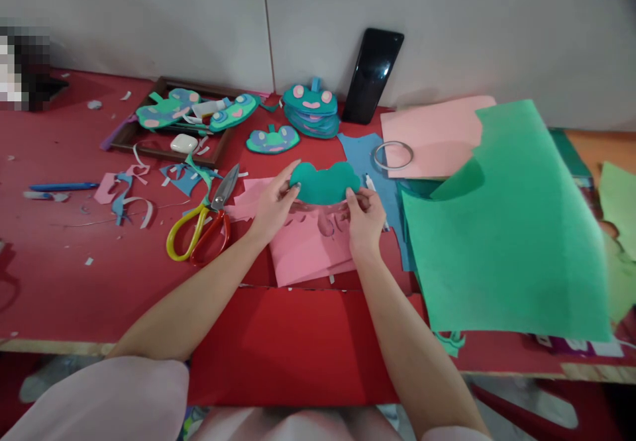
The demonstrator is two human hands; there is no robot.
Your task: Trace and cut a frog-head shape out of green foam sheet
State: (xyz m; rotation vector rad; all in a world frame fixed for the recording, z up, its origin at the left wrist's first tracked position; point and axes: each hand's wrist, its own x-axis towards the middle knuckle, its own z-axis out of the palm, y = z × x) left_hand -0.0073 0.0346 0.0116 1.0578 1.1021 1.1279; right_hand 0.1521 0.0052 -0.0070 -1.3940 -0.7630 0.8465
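A dark green felt cutout (324, 184) with a wavy top edge is held up between both hands. My left hand (279, 199) pinches its left end, thumb in front. At its right end, my right hand (366, 214) grips with thumb and fingers. Beneath it lie pink felt sheets (313, 252) with pieces cut out of the upper edge. A white marker (368, 183) is partly hidden behind my right hand. Left of my left hand rest scissors (211, 219) with one yellow and one red handle, their blades apart.
Finished felt frog faces (311, 103) are stacked at the back, with another frog face (273, 139) in front. A wooden tray (169, 156) holds more. A phone (373, 73) leans on the wall. Large green felt (507, 242), pink felt (432, 130) and a metal ring (393, 155) lie right; scraps (122, 196) left.
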